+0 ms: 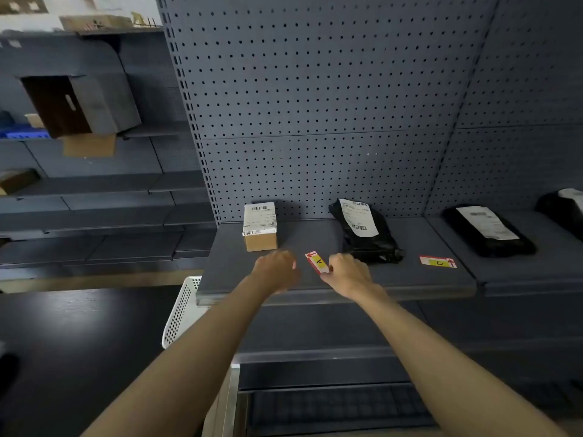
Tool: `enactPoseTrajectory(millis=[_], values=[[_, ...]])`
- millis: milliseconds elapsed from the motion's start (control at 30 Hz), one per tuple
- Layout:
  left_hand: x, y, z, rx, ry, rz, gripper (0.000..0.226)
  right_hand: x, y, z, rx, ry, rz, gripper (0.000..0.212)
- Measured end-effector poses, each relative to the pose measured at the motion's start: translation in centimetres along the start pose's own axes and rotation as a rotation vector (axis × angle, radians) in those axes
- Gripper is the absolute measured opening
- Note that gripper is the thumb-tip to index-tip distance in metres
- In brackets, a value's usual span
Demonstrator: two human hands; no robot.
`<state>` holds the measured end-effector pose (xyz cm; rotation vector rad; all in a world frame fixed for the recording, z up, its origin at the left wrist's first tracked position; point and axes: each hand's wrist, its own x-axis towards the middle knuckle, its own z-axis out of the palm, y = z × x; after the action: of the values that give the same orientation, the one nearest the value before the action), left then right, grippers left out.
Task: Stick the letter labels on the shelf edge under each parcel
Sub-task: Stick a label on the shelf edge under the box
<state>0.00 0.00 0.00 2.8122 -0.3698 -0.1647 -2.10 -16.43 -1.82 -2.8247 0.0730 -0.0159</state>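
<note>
Both forearms are showing bare from elbow to wrist, no sleeves reaching them. The left hand and right hand are wearing nothing.

A red and white label with a yellow patch carries a black letter "A" and a red arrow. It lies on the grey shelf, its near end touching the fingertips of the right hand, between that hand and the left hand.

A second label of the same kind lies flat on the shelf, well to the right of the right hand. It reads "C", with a red arrow at its right end.

Beyond the left hand, a cardboard box bears a white shipping sticker with barcodes. Beyond the right hand, a black mailer bag bears a white slip with barcodes. Their print is too small to read.
</note>
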Motion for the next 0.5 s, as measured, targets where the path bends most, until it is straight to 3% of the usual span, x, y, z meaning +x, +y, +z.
enactPoseTrajectory(millis=[167, 367, 500], values=[[2.6, 0.6, 3.3, 0.009, -0.003, -0.095, 0.027, 3.3, 0.2, 3.1, 0.005, 0.002, 0.076, 0.03], [4.5, 1.5, 6.0, -0.137, 0.059, -0.211, 0.031, 6.0, 1.0, 5.2, 0.037, -0.004, 0.179, 0.042], [5.0, 1.9, 7.2, -0.193, 0.074, -0.251, 0.04, 6.6, 1.2, 5.5, 0.083, -0.027, 0.221, 0.031]])
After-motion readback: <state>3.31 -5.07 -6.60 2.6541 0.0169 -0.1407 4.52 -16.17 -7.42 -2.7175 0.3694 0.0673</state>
